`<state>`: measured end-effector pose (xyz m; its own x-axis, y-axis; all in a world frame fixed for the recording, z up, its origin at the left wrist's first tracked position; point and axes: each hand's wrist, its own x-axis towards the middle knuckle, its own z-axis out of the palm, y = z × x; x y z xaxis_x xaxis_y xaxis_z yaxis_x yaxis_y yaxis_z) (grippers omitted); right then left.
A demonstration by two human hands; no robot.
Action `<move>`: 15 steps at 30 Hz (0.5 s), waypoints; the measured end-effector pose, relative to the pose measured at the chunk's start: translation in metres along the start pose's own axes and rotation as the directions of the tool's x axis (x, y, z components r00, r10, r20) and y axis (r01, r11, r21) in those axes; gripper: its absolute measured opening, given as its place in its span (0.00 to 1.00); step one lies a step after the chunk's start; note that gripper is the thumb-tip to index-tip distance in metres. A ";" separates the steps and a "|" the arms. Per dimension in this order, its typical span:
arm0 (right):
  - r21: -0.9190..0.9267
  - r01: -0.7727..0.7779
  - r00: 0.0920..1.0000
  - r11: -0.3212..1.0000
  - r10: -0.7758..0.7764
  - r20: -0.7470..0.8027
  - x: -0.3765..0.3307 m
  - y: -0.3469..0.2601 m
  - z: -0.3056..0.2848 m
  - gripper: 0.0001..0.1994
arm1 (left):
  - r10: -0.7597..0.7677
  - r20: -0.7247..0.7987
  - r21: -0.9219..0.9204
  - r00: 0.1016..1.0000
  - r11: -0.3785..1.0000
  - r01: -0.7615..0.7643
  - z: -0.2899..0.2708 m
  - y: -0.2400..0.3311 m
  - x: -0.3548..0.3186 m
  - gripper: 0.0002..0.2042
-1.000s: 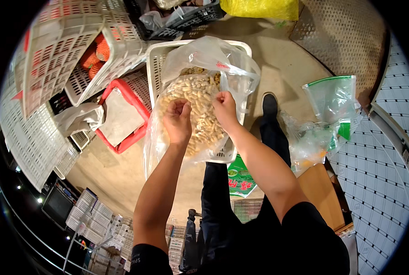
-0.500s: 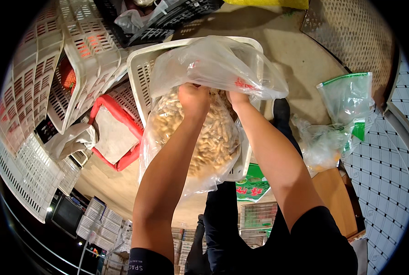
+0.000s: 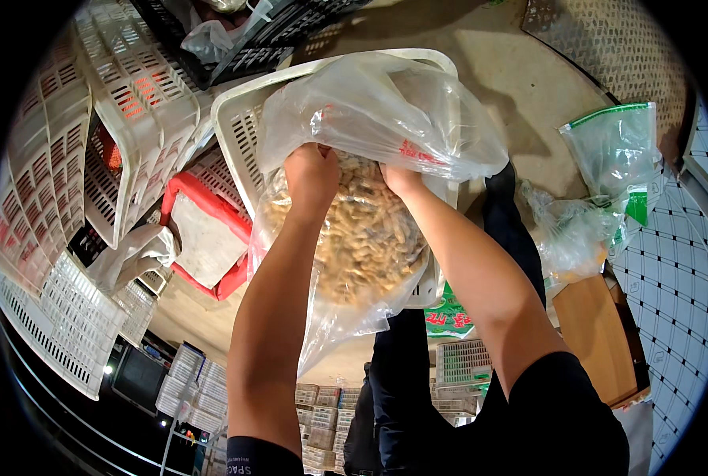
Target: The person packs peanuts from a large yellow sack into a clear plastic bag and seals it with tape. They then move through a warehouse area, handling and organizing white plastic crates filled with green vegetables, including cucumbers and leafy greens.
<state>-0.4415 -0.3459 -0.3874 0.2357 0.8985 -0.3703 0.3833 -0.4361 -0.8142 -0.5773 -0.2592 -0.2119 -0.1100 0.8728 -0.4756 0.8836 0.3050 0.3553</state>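
Observation:
A clear plastic bag point(image 3: 370, 95) full of unshelled peanuts point(image 3: 370, 238) sits in a white slatted plastic basket point(image 3: 239, 131). Its loose upper film, with a small red print, billows beyond my hands and over the far part of the basket. My left hand point(image 3: 313, 176) is closed on the bag's film, left of the middle. A short way to its right, my right hand point(image 3: 402, 181) also grips the film, its fingertips partly covered by plastic. Peanuts show between my two forearms. A loose flap of film hangs over the basket's near edge.
White crates point(image 3: 148, 95) are stacked on the left, beside a red-rimmed container point(image 3: 203, 238). A black crate point(image 3: 259, 47) stands at the far left. Empty clear bags point(image 3: 576, 230) lie on the right, near a brown board point(image 3: 596, 337). A green package point(image 3: 449, 316) lies by my legs.
My left hand has shifted left, widening the gap between my hands. The loose film has spread wider, and the near flap hangs lower. The whole view has tilted slightly.

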 end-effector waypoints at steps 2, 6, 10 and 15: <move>-0.114 0.088 0.993 0.990 -0.095 -0.064 0.001 -0.002 0.000 0.19 | -0.020 0.025 0.008 0.999 1.000 0.020 0.000 -0.001 0.001 0.08; 0.361 -0.208 0.978 0.909 0.197 0.068 0.011 0.004 -0.002 0.13 | -0.138 0.031 0.178 0.990 0.975 0.130 0.004 0.012 0.005 0.10; 0.031 0.038 0.992 0.999 -0.042 0.119 -0.005 -0.065 -0.036 0.13 | -0.009 0.003 0.268 1.000 0.963 0.008 -0.014 0.004 -0.003 0.13; -0.053 -0.074 0.982 0.996 0.082 0.172 -0.007 -0.079 -0.041 0.14 | 0.447 -0.133 0.267 0.885 0.876 -0.402 -0.015 -0.011 -0.012 0.13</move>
<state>-0.4365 -0.3195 -0.3020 0.1088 0.8547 -0.5075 0.4120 -0.5034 -0.7595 -0.5926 -0.2678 -0.1980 0.2370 0.9591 -0.1548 0.9396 -0.1857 0.2877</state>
